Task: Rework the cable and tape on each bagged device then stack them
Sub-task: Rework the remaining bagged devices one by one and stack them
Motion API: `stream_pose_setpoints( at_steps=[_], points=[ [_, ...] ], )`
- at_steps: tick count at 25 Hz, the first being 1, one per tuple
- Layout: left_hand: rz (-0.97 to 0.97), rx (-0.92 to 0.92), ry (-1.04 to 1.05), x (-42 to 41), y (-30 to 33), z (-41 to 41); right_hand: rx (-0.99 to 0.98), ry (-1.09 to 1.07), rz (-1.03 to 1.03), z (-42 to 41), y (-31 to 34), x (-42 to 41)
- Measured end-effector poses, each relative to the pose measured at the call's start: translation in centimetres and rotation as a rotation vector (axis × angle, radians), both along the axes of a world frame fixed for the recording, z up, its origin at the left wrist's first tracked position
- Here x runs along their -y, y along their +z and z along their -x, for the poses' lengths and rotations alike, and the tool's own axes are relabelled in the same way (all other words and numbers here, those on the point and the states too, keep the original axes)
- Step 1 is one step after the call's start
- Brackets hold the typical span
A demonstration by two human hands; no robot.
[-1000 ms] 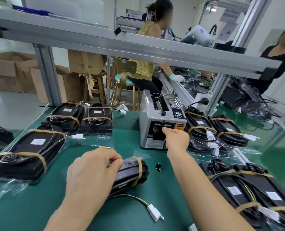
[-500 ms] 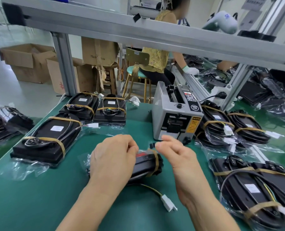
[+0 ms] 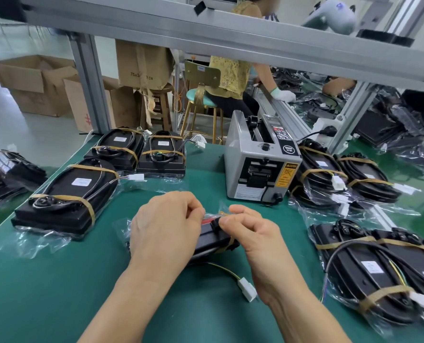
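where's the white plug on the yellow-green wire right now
In the head view, the white plastic connector lies on the green mat, bottom centre, just left of the right hand.

Both hands (image 3: 166, 229) apparently grip bagged device (image 3: 213, 240).

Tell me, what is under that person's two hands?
A black bagged device with a tan tape band, gripped by the left hand and right hand. The hands cover most of it.
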State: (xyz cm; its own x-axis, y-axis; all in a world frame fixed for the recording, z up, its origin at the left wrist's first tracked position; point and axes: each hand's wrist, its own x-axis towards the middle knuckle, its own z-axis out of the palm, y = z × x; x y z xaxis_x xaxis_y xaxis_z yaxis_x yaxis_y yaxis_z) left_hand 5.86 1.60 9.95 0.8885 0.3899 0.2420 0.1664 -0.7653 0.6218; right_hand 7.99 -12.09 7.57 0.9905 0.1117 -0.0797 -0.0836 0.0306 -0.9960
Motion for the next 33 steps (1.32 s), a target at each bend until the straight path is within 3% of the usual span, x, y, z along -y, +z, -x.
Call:
stream_pose_setpoints(
  at_steps=[24, 33],
  points=[
    [-0.002, 0.013, -0.006, 0.2, 0.0, 0.3, 0.227, -0.211, 0.227, 1.2, -1.1, -1.0],
    [-0.001, 0.011, -0.01, 0.1, 0.0, 0.1, 0.109, -0.146, -0.036, 1.0, -1.3, -0.8]
  ],
)
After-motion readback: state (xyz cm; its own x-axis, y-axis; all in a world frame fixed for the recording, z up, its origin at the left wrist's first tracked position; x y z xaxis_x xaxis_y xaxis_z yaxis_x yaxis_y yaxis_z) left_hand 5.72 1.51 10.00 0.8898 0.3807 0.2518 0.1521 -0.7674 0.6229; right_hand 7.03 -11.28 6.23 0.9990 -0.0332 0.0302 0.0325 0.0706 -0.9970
